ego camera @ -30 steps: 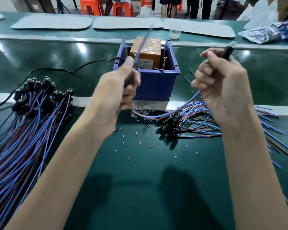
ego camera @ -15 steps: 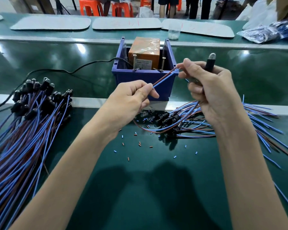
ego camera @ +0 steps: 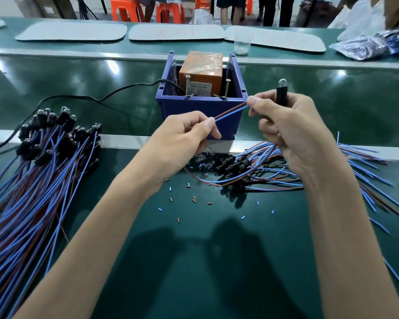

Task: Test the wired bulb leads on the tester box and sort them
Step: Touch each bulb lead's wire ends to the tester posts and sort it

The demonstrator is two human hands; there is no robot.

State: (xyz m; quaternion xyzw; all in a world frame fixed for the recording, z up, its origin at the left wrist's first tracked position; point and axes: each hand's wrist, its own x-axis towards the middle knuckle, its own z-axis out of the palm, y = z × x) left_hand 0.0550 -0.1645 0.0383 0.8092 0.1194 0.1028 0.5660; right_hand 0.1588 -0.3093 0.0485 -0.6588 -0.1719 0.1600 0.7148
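My right hand [ego camera: 295, 130] grips a black bulb holder [ego camera: 281, 94] upright, its clear bulb on top, and pinches the blue and brown wire pair [ego camera: 232, 110] near its end. My left hand [ego camera: 182, 139] pinches the same pair lower down. The stretch of wire between my hands lies just in front of the blue tester box [ego camera: 202, 109], which holds an orange unit [ego camera: 202, 72] and two upright screw contacts [ego camera: 187, 85]. A large pile of wired bulbs [ego camera: 39, 162] lies at the left. A smaller pile [ego camera: 258, 171] lies under my right hand.
A black power cable [ego camera: 106, 95] runs from the box to the left. Small blue and brown insulation bits [ego camera: 194, 199] are scattered on the green mat. Behind stand a clear cup [ego camera: 241, 46], white pads [ego camera: 72, 31], plastic bags [ego camera: 373, 46] and orange stools [ego camera: 127, 9].
A second ago my hands were apart with the wire swinging up. They have come together, and both now pinch the wire pair in front of the box. The bulb holder has come lower.
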